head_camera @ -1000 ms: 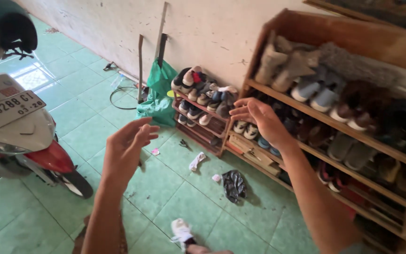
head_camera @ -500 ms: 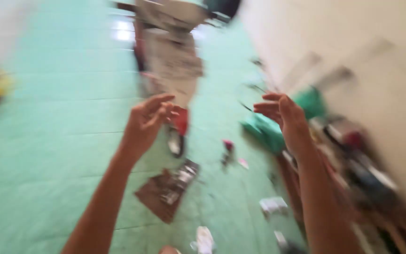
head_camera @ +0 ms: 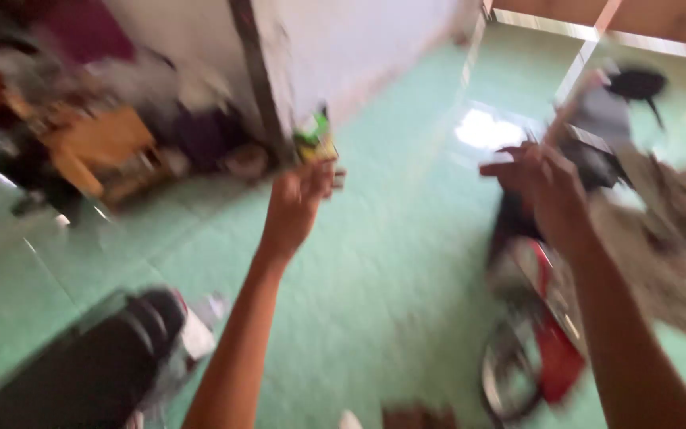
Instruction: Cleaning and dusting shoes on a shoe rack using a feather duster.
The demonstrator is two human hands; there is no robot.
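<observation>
Both bare hands are raised in mid-air over the pale green tiled floor (head_camera: 375,262), and the whole view is smeared by motion. The left hand (head_camera: 299,202) hangs palm down with loosely curled fingers around nothing, well apart from everything. The right hand (head_camera: 545,187) is also empty, its fingers spread apart, and it overlaps the red and white parked scooter (head_camera: 537,318) at the right, which stands just beyond and below it; whether they touch cannot be told. So the right hand is clearly the nearer of the 2 to the scooter, whose long axis runs from near to far. A blurred black shape (head_camera: 97,365) sits near left, and a cluttered pile with an orange box (head_camera: 101,143) lies far left.
</observation>
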